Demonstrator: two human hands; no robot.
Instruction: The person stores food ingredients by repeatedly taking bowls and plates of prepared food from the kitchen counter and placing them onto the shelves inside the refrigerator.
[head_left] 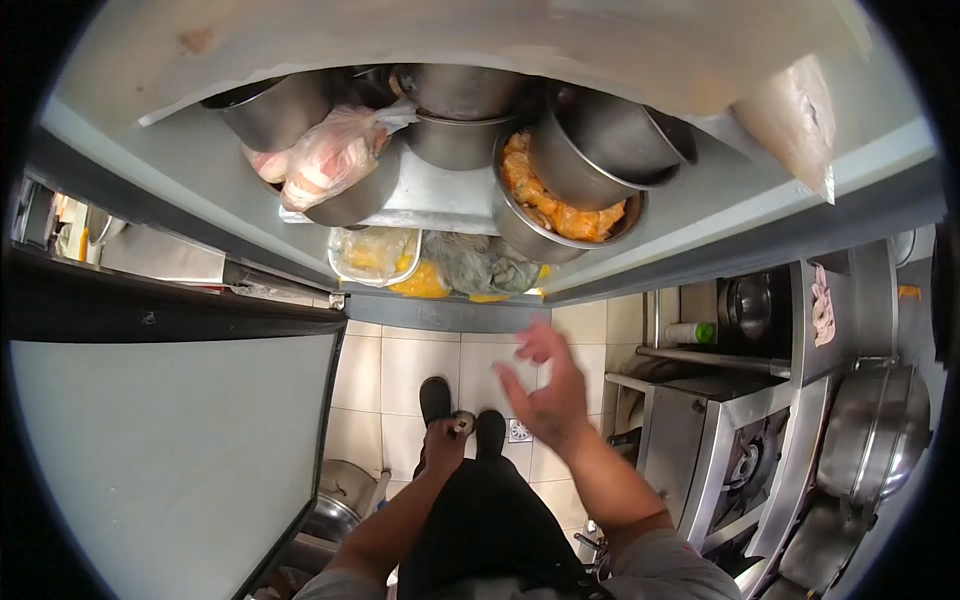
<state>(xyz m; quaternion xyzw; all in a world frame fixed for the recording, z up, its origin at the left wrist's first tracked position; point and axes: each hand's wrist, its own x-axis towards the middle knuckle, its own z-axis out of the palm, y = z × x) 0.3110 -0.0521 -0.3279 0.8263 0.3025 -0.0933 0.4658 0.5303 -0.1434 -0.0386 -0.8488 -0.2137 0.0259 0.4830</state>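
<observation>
My right hand [550,392] is raised in front of the open fridge, its fingers apart and slightly blurred, with nothing in it. Lower and to the left, my left hand [443,445] is closed around a small round metallic object [464,423] near my shoes. Inside the fridge, a metal pot [515,222] holds orange marinated meat [575,215], with another metal pot [585,160] resting on it. A plastic bag of pale meat [335,165] lies on a pot at the left. Below are a white container [375,255] and a grey plastic bag [480,262].
The fridge door [170,450] stands open at the left. A gas stove [748,460] and a large metal pot [870,435] are at the right. A green-capped bottle [690,333] lies on a lower shelf. Metal pots [335,515] stand beside the door.
</observation>
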